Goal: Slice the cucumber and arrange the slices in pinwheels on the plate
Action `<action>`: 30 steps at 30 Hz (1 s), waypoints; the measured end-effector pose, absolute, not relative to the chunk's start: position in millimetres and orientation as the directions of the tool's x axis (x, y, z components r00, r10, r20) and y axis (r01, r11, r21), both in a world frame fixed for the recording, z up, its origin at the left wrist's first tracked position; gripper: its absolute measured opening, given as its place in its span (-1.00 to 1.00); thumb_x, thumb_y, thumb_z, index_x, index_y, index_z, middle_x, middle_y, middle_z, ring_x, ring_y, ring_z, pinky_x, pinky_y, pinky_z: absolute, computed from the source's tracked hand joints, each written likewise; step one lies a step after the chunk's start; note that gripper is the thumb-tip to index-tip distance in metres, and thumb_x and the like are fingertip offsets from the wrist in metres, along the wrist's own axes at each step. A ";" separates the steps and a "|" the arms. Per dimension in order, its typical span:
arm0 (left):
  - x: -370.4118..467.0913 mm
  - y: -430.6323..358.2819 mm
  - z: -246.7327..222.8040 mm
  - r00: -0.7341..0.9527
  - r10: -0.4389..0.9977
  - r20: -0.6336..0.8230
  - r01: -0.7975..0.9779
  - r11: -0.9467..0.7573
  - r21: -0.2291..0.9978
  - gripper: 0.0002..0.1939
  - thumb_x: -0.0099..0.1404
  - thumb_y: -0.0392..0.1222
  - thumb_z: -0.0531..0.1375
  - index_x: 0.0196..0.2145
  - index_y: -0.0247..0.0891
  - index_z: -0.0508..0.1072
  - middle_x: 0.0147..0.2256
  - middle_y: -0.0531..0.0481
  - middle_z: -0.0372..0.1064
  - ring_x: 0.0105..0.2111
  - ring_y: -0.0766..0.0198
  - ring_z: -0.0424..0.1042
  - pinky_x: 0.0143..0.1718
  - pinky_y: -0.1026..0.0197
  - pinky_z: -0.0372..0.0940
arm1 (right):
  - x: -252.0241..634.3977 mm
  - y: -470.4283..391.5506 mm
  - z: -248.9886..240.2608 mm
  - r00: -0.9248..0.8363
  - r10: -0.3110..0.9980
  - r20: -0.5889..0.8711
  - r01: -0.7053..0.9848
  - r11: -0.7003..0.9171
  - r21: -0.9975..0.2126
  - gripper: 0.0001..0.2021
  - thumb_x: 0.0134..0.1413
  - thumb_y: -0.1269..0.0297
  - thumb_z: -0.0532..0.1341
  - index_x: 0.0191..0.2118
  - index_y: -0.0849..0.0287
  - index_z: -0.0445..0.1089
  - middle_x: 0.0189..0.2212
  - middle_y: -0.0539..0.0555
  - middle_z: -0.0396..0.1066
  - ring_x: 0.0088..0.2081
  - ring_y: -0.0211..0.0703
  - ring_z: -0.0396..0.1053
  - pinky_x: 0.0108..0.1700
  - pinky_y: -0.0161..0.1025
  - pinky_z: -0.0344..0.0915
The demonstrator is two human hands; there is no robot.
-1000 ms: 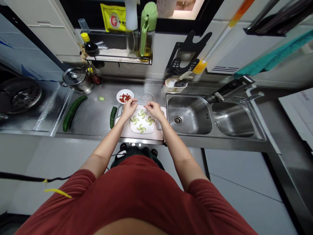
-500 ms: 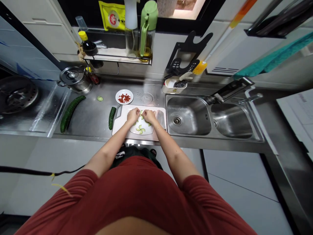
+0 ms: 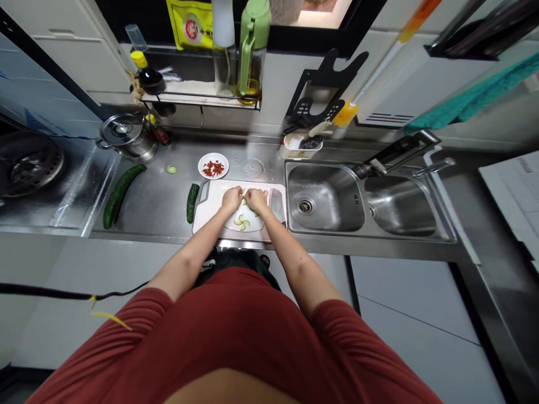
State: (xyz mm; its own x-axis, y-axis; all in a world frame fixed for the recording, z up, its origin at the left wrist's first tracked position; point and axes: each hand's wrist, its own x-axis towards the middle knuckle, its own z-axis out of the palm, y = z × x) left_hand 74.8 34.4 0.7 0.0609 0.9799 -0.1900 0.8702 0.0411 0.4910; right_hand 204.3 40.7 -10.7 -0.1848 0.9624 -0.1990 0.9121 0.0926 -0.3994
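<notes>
My left hand (image 3: 232,198) and my right hand (image 3: 255,200) meet over the far part of a white plate (image 3: 254,225). Both have their fingers pinched together, fingertips almost touching. A thin pale-green cucumber slice (image 3: 243,192) shows between them, largely covered by the fingers. Nearer to me on the plate, several cucumber slices (image 3: 242,223) form a pinwheel shape. More slices lie partly hidden under my hands. The plate stands on a light cutting board (image 3: 206,215) with a grey handle. A broad knife blade (image 3: 277,204) lies along the board's right side.
Left of the board lies a cut cucumber piece (image 3: 192,203); farther left is a whole cucumber (image 3: 121,195). Behind stands a small dish (image 3: 213,166) of red chopped bits. A cucumber end (image 3: 171,169) and a lidded pot (image 3: 127,137) are back left. A double sink (image 3: 324,197) adjoins on the right.
Both hands stay at nearly the same place over the plate, with only slight finger movement. The whole view has shifted a little.
</notes>
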 end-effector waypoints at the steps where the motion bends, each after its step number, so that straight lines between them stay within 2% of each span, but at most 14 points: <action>1: 75.4 34.5 1.1 0.060 0.979 -0.194 0.872 0.044 0.487 -0.82 0.27 -0.29 0.13 -0.17 -0.22 0.46 -0.18 -0.16 0.48 -0.11 0.10 0.42 -0.12 0.18 0.22 | 203.7 40.4 -10.8 -0.185 0.962 -0.199 0.914 0.094 -0.395 -0.74 0.25 0.30 0.03 -0.25 0.19 0.47 -0.20 0.21 0.51 -0.10 0.02 0.32 -0.06 -0.13 -0.06; 12: 76.5 35.3 -1.5 0.068 0.981 -0.180 0.891 0.022 0.454 -0.80 0.26 -0.29 0.13 -0.16 -0.22 0.46 -0.17 -0.16 0.48 -0.12 0.10 0.42 -0.13 0.18 0.23 | 204.1 38.4 -11.2 -0.169 0.971 -0.171 0.924 0.096 -0.369 -0.82 0.23 0.28 0.08 -0.19 0.17 0.41 -0.19 0.20 0.48 -0.10 0.07 0.30 -0.06 -0.10 -0.06; 20: 77.9 33.3 1.9 0.056 0.981 -0.186 0.881 0.039 0.472 -0.79 0.26 -0.30 0.14 -0.15 -0.22 0.46 -0.17 -0.16 0.48 -0.10 0.11 0.41 -0.08 0.18 0.22 | 205.6 36.1 -7.4 -0.170 0.970 -0.173 0.919 0.093 -0.383 -0.85 0.21 0.28 0.10 -0.22 0.16 0.40 -0.21 0.18 0.48 -0.11 0.07 0.29 -0.06 -0.11 -0.05; 30: 73.0 31.1 2.9 0.020 0.986 -0.168 0.854 0.070 0.515 -0.79 0.25 -0.32 0.13 -0.17 -0.21 0.47 -0.22 -0.10 0.49 -0.17 0.16 0.43 -0.13 0.21 0.22 | 210.1 34.1 -4.9 -0.144 0.979 -0.144 0.911 0.075 -0.406 -0.85 0.20 0.31 0.09 -0.20 0.16 0.39 -0.20 0.18 0.48 -0.11 0.06 0.29 -0.04 -0.10 -0.05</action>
